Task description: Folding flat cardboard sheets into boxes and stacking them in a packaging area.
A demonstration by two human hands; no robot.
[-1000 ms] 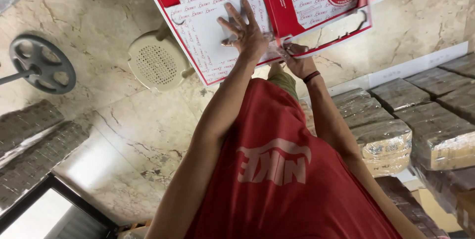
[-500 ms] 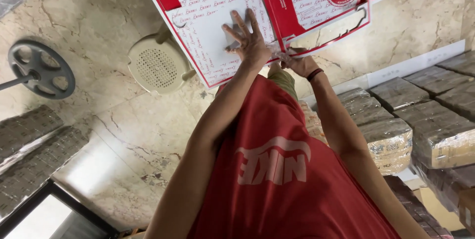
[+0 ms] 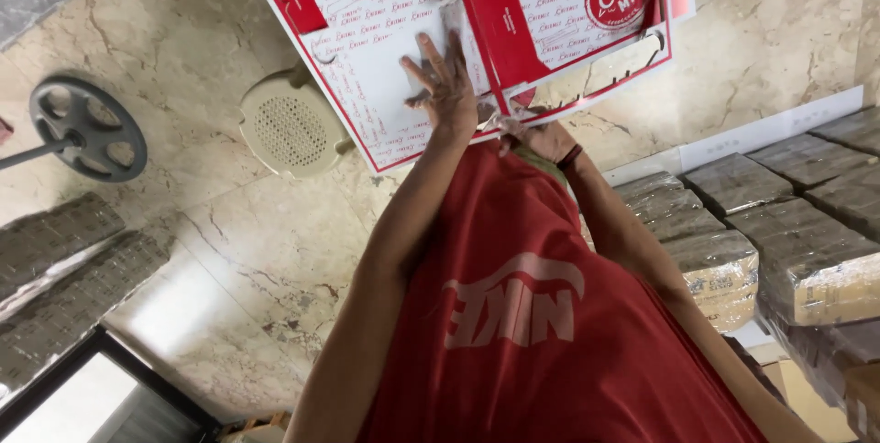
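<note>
A flat, unfolded cardboard box sheet (image 3: 385, 49), white with red print and red flaps, lies on the marble floor in front of me. My left hand (image 3: 445, 86) presses flat on its middle with fingers spread. My right hand (image 3: 541, 139), with a dark band on the wrist, is curled around the sheet's near edge beside a red flap (image 3: 513, 35). My red shirt (image 3: 532, 315) fills the lower middle of the view.
A cream perforated plastic stool (image 3: 293, 127) stands left of the sheet. A dark wheel on a rod (image 3: 87, 127) lies at far left. Plastic-wrapped bundles are stacked at right (image 3: 733, 251) and lower left (image 3: 55, 260). A dark frame (image 3: 82, 397) sits at bottom left.
Both hands stay on the sheet. The whole scene has slid slightly down in the view, and my left hand has drawn back a little toward the sheet's near edge.
</note>
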